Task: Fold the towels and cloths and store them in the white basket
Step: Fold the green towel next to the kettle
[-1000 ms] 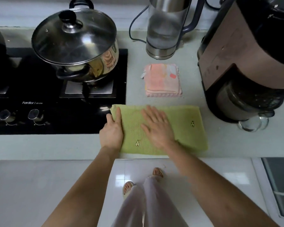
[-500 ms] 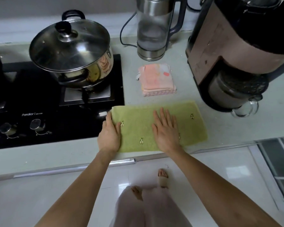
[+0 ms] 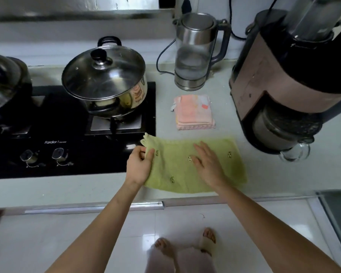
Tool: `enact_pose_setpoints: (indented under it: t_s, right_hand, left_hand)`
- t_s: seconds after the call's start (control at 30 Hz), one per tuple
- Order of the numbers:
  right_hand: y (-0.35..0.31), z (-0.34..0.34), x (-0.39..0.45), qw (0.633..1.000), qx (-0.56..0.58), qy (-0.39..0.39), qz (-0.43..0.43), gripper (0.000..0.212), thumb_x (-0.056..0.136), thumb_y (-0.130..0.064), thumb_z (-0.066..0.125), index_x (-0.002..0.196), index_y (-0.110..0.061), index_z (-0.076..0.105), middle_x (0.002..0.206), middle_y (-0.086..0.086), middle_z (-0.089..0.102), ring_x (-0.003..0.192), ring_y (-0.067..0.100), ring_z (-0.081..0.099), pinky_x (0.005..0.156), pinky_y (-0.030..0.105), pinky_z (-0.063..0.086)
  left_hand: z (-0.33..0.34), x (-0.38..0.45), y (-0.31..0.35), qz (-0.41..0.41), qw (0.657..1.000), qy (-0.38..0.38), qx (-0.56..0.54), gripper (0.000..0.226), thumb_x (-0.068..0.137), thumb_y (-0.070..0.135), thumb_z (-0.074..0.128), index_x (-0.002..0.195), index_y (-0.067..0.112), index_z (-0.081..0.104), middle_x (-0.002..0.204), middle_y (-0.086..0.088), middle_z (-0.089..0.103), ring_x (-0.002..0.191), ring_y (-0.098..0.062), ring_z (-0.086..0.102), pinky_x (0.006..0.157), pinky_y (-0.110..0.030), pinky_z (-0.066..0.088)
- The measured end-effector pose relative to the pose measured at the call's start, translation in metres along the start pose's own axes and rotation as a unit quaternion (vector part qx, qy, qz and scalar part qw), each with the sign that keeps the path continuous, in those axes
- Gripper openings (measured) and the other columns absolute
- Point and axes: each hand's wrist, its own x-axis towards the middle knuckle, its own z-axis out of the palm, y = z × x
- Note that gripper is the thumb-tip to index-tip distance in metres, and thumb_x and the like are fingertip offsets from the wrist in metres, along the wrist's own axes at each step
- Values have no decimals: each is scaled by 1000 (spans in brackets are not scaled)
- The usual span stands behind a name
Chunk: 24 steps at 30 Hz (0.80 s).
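Pink cloth (image 3: 194,112) lay folded; I saw left hand (image 3: 139,167) pinching green towel (image 3: 195,166) edge, right hand (image 3: 209,164) flat on it; basket unseen.

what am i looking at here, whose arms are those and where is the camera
There is no machine here. The camera sits on a person's head and looks down, so you see their own two arms reaching to a kitchen counter. A green towel lies there. The left hand pinches the towel's left edge; the right hand lies flat on it. Behind is a folded pink cloth, a lidded pot on a stove and a kettle. No white basket is in view.
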Motion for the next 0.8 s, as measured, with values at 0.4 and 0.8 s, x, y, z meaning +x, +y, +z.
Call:
enact_pose_setpoints:
  t_s: [0.4, 0.8]
  right_hand:
    - [89, -79, -3, 949, 120, -55, 285, 42, 86, -29, 68, 114, 1, 55, 109, 14, 63, 102, 30, 61, 68, 27, 38]
    - [120, -74, 12, 748, 576, -72, 321, 19, 90, -16, 64, 103, -3, 65, 94, 13, 71, 83, 25, 66, 84, 40, 52]
  left_hand:
    - [136, -49, 58, 32, 988, -151, -4, 28, 94, 17, 56, 118, 24, 44, 77, -3, 47, 33, -11, 45, 39, -22, 37]
    - [174, -52, 64, 44, 991, -121, 48, 51, 92, 26, 57, 140, 29, 39, 85, -12, 65, 62, -24, 60, 73, -42, 54]
